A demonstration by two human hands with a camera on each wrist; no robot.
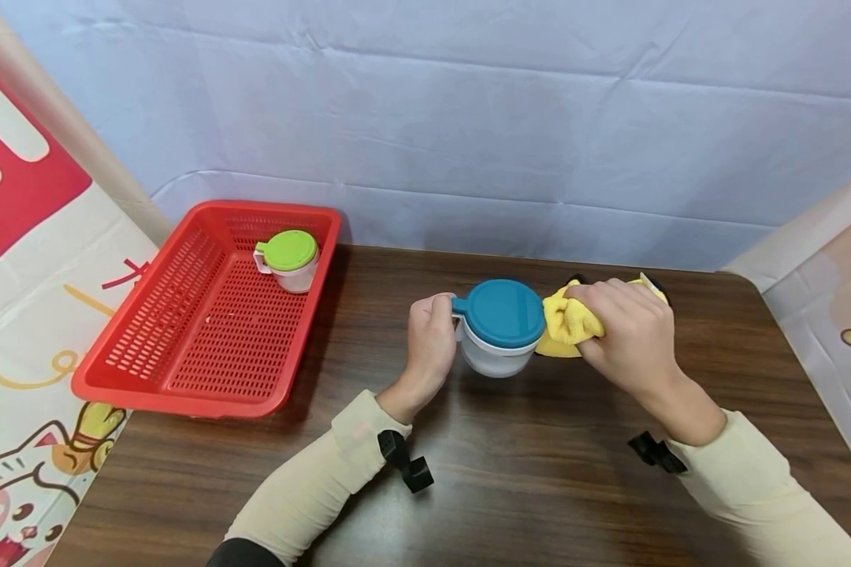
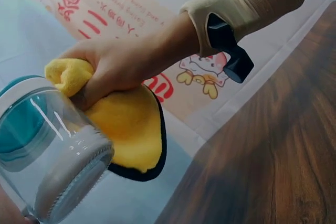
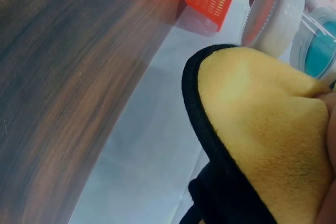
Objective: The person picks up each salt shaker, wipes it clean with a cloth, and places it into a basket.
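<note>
from my station, i see the red basket (image 1: 223, 339) at nine o'clock in the head view, standing on the wood-grain counter (image 1: 510, 480). inside it, toward its two o'clock corner, sits a green-lidded cup (image 1: 291, 258), handle pointing to nine. next along is the left hand (image 1: 429, 339), its sleeve coming in from seven o'clock; its fingers grip the handle of the teal-lidded cup (image 1: 503, 327). that cup is just right of centre, raised off the counter, lid on, its clear body and ribbed base showing in the left wrist view. at three o'clock from it is the yellow cloth (image 1: 570, 316), black-edged and bunched, just beside the cup; i cannot tell whether they touch. the right hand (image 1: 634, 335) holds the cloth gathered in its fingers, its forearm reaching in from four o'clock.
</note>
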